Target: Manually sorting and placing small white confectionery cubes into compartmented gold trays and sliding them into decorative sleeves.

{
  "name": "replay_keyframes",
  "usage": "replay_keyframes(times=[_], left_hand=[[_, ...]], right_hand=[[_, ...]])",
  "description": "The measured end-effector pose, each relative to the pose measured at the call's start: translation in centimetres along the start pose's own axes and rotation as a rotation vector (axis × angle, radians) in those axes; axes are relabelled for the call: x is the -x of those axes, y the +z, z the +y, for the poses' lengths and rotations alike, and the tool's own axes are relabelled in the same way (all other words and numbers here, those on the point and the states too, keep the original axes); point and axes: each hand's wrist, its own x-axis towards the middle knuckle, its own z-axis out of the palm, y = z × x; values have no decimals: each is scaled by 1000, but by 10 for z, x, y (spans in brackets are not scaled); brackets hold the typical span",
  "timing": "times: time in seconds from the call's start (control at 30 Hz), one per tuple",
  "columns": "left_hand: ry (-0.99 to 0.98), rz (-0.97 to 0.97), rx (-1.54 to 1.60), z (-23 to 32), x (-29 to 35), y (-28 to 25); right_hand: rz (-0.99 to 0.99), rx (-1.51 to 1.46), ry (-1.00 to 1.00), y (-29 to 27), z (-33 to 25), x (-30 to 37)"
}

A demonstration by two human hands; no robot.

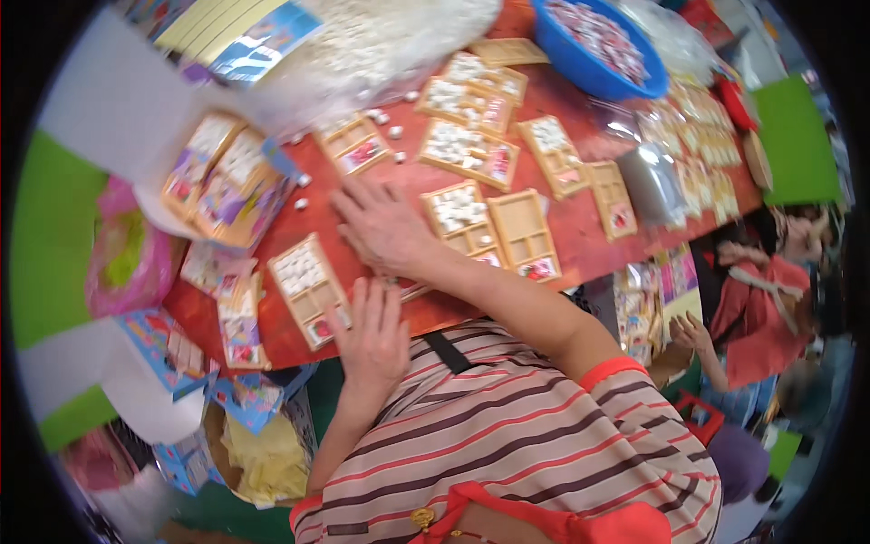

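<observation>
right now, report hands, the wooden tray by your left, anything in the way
Left hand by light wooden rectangular tray, contact unclear. Tray part-filled with white cubes. Right hand over red tabletop. Loose white cubes scattered beyond it.

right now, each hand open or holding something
Left hand: open, beside the wooden tray, nothing visibly held.
Right hand: open over the red table, nothing visibly held.

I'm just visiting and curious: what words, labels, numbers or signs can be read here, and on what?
No text is clear enough to quote.
Red picture labels in the wooden trays: too small.
Yellow-and-blue packaging, upper left: too blurred.
Blue printed packaging, lower left: too blurred.
</observation>
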Motion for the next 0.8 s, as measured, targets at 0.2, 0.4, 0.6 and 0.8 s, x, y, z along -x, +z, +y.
replay_keyframes(times=[0.2,0.4,0.6,0.8], left_hand=[[5,-56,-129,4,-10,-6],[40,-91,-125,2,-5,-7],[12,-71,-69,12,-6,-14],[141,12,19,31,-25,-19]], right_hand=[[218,-122,45,-10,8,13],[236,-357,33,-105,6,99],[126,-667,627,-139,22,247],[196,-745,1074,-49,68,364]])
